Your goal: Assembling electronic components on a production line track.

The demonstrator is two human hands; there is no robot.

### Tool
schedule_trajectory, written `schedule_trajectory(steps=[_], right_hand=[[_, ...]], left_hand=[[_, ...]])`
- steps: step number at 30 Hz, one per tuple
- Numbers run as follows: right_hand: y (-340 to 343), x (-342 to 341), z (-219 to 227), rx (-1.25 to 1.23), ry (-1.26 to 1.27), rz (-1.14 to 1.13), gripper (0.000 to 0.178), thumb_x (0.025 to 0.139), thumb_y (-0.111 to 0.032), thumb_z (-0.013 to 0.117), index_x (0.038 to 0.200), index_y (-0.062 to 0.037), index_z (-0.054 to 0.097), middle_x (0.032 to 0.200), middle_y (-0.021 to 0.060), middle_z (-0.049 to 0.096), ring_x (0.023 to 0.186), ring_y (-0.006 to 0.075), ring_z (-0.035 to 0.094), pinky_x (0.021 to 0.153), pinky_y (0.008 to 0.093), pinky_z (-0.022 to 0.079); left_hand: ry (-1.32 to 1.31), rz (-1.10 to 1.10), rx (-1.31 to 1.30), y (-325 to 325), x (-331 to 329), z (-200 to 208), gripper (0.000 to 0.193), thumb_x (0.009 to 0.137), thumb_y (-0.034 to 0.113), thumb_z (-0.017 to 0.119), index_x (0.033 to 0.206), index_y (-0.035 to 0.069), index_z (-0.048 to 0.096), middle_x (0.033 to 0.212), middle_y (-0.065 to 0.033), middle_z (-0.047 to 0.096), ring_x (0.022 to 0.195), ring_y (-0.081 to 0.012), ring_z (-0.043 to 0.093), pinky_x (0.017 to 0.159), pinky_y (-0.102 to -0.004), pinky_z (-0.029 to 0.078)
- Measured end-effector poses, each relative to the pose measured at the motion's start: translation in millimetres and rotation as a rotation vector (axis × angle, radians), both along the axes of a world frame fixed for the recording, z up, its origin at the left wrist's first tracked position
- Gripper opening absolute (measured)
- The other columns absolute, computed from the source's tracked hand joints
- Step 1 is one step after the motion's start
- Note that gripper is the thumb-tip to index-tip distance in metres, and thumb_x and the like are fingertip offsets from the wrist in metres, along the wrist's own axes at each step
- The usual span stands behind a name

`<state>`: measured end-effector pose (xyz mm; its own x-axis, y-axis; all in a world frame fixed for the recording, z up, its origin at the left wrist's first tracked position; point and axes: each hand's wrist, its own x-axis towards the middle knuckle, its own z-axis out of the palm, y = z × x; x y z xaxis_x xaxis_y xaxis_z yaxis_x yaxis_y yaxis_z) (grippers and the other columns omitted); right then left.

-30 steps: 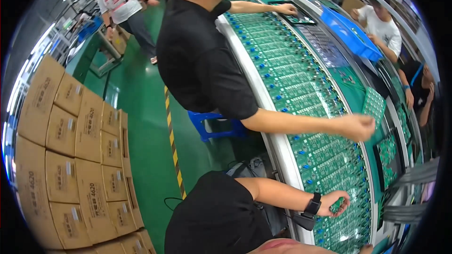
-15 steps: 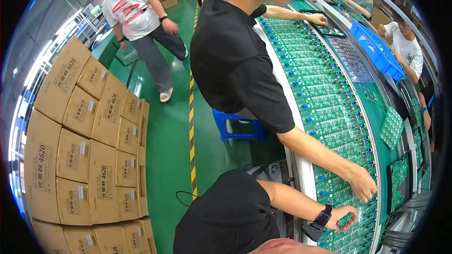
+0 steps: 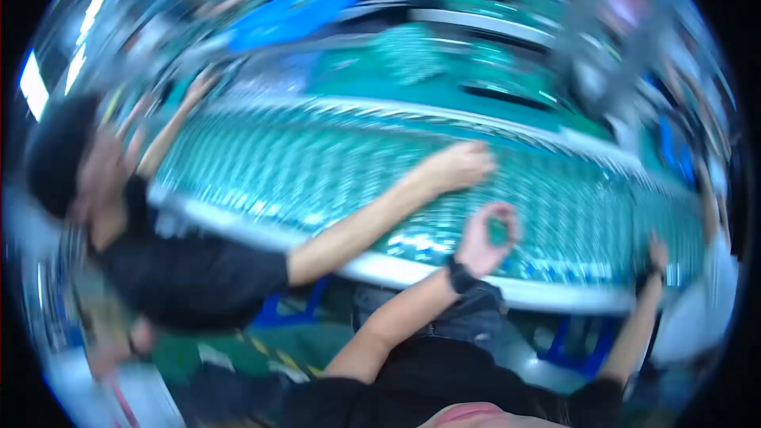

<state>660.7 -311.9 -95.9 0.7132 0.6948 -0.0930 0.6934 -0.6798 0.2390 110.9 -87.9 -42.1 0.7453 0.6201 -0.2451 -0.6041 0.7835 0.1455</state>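
Factory room, strongly blurred, surrounds a long line of green circuit boards (image 3: 317, 158), which I call the board line and which curves across from left to right.

At the left end of the board line, on its near side, a co-worker in a black shirt (image 3: 190, 277) leans in. One hand of this co-worker (image 3: 202, 87) is close to the far edge of the board line. Beneath its near edge is a blue stool (image 3: 293, 305). Beyond the board line lie a blue bin (image 3: 297, 12) and then a pale green panel (image 3: 408, 54). The co-worker's nearer hand (image 3: 468, 165), its fingers folded, is above the middle of the board line; whether it touches a board, I cannot tell.

Just beside it, over the near half of the board line, is the person's left hand (image 3: 482, 242), with a dark wrist device (image 3: 462, 276). Its fingers and thumb curl into a narrow ring. Green colour shows inside; I cannot tell if it is a held piece or the boards behind.

Below the near edge, farther right, stands another blue stool (image 3: 579, 345). The right hand (image 3: 656, 254) reaches upon the right part of the board line; its opening and contents are too blurred to tell. Any labels or writing are smeared beyond reading.
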Motion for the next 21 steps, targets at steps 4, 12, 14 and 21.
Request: schedule_trajectory(steps=[4,12,14,21], right_hand=[[49,-68,7,0.303,0.086,-0.397,0.067,0.084,-0.060,0.033,0.098,-0.0011,0.062,0.102,0.0227,0.059,0.101,0.0386,0.054,0.087,0.0455,0.041],[30,-125,50,0.299,0.042,-0.519,0.064,0.082,-0.059,0.040,0.097,-0.0019,0.064,0.103,0.0194,0.060,0.098,0.0340,0.057,0.083,0.0435,0.045],[20,-127,54,0.273,0.060,-0.538,0.064,0.081,-0.059,0.041,0.098,-0.0023,0.063,0.103,0.0192,0.060,0.098,0.0335,0.057,0.083,0.0428,0.045],[79,-260,106,0.690,0.000,0.111,0.043,0.078,-0.038,0.060,0.106,-0.0056,0.056,0.100,0.0158,0.060,0.092,0.0329,0.057,0.078,0.0409,0.046]], left_hand=[[0.022,-0.055,-0.167,13,-2,0,0.012,0.080,0.014,0.054,0.076,0.006,0.046,0.068,0.0001,0.040,0.065,-0.0114,0.039,0.061,-0.0246,0.035],[-0.121,-0.153,-0.122,-12,-10,15,0.011,0.084,0.016,0.050,0.080,0.006,0.046,0.071,-0.0014,0.043,0.067,-0.0128,0.039,0.061,-0.0266,0.036],[-0.139,-0.146,-0.096,-14,-15,13,0.011,0.084,0.016,0.050,0.081,0.005,0.047,0.072,-0.0020,0.044,0.067,-0.0133,0.040,0.062,-0.0270,0.037],[-0.047,-0.132,-0.119,-4,-24,20,0.021,0.085,0.018,0.050,0.100,0.004,0.053,0.100,-0.0079,0.055,0.095,-0.0201,0.050,0.081,-0.0336,0.043]])
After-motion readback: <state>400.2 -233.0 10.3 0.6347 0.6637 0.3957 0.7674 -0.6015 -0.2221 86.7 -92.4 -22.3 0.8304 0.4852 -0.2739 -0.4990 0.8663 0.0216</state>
